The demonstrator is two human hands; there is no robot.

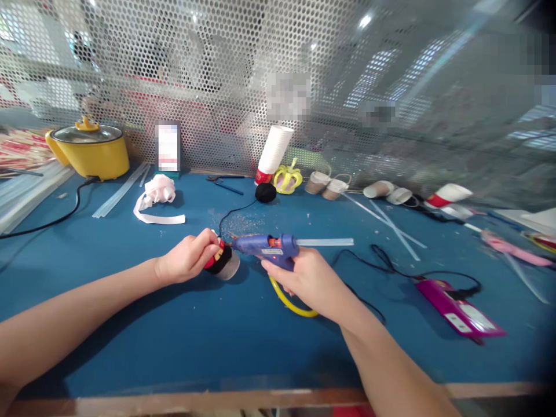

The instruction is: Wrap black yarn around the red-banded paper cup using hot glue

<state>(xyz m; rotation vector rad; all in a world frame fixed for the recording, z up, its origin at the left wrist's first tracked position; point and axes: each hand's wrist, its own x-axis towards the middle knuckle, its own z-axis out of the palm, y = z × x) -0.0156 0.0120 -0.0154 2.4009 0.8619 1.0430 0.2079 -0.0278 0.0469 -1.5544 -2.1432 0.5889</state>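
My left hand (189,259) is closed at the left side of a small paper cup (229,269), which lies tilted on the blue table and is partly wrapped in black yarn. From the cup a strand runs back to a black yarn ball (265,193). A blue hot glue gun (266,246) is gripped in my right hand (315,281), its nozzle close to the cup's upper edge. Whether the tip touches is too small to tell. A clear glue stick (325,242) sticks out of the gun's rear. Below my right hand curves a yellow ring (291,306), partly hidden.
Behind stand a yellow electric pot (93,152), a phone (167,146), white ribbon (160,191), pliers (226,184), stacked paper cups (274,152), a yellow woven basket (287,177) and two small baskets (328,185). A purple power strip (460,310) with black cables lies right. Perforated metal (217,75) closes the back.
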